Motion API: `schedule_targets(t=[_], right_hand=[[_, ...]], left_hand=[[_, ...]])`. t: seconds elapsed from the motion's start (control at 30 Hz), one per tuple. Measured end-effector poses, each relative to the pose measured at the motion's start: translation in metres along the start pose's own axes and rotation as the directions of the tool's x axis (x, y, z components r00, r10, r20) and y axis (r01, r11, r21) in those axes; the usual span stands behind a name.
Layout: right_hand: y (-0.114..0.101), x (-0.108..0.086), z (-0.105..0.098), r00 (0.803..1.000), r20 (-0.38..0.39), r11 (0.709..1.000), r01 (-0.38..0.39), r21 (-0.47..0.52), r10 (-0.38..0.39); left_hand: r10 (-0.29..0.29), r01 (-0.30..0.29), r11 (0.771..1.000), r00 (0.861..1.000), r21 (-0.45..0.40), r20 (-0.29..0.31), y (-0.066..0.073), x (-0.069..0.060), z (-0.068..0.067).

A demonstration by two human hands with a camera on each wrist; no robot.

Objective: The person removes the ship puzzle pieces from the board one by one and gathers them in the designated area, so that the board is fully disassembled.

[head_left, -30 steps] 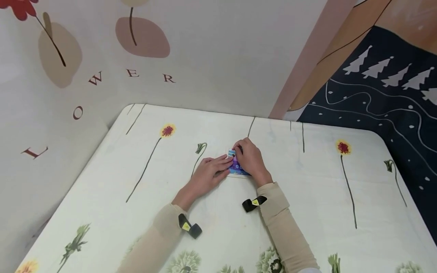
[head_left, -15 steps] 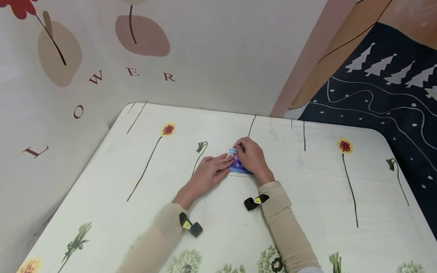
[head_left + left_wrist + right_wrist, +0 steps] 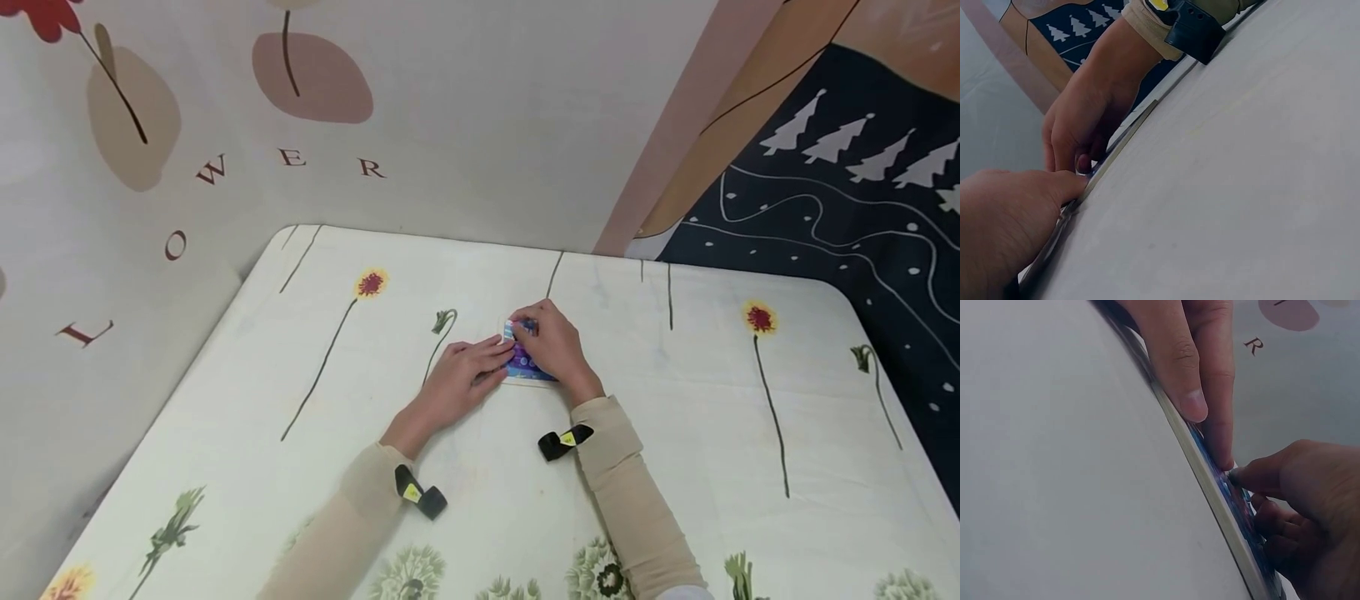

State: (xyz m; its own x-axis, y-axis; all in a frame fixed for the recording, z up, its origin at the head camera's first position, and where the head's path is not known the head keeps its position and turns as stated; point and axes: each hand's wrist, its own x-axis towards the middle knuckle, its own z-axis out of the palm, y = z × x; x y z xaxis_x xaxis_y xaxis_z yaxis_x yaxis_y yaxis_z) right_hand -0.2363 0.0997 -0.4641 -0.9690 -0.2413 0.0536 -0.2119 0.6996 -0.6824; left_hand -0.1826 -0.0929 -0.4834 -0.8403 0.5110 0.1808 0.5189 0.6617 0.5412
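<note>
A small flat board (image 3: 525, 367) with a blue and purple picture lies on the table, its thick pale edge (image 3: 1200, 478) showing in the right wrist view. My left hand (image 3: 461, 375) rests on its left side, fingers stretched out and fingertips touching the picture. My right hand (image 3: 552, 342) is over the board's right side, thumb and fingers curled in. In the right wrist view the right thumb and fingertips pinch a small dark piece (image 3: 1234, 477) against the picture, close to a left fingertip. Its kind is too small to tell, and the hands hide much of the board.
A white cloth with printed flowers covers the table (image 3: 645, 500). A pale printed wall hanging (image 3: 480, 125) rises behind it, and a dark hanging with white trees (image 3: 825, 217) stands at the right. Each wrist wears a black camera (image 3: 431, 502).
My right fingers have shifted slightly at the board's upper part, so a little more blue shows between them. My left hand stays in place on the board. The head view has drifted slightly.
</note>
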Motion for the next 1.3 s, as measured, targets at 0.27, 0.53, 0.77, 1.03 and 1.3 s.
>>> schedule_targets(t=[0.27,0.53,0.77,1.03,1.3], right_hand=[[-0.001,0.003,0.000,0.999,0.036,0.995,0.006,0.100,-0.010],[-0.002,0.005,0.001,0.997,0.044,0.978,-0.063,0.200,0.055],[-0.001,0.004,-0.001,0.997,0.043,0.952,-0.069,0.297,0.059],[0.007,0.004,-0.003,1.000,0.019,0.922,-0.005,0.387,-0.003],[0.012,0.003,-0.004,1.000,0.003,0.897,-0.028,0.442,0.029]], left_hand=[[0.011,-0.011,1.000,1.000,0.012,-0.008,0.000,0.000,0.000],[0.015,-0.015,1.000,1.000,0.023,-0.017,-0.001,-0.001,-0.001],[0.021,-0.020,1.000,0.999,0.024,-0.028,-0.002,-0.001,-0.001],[0.018,-0.021,0.999,0.998,-0.046,-0.053,-0.002,0.000,0.000],[0.048,-0.055,0.993,0.996,-0.107,-0.070,-0.004,0.003,0.000]])
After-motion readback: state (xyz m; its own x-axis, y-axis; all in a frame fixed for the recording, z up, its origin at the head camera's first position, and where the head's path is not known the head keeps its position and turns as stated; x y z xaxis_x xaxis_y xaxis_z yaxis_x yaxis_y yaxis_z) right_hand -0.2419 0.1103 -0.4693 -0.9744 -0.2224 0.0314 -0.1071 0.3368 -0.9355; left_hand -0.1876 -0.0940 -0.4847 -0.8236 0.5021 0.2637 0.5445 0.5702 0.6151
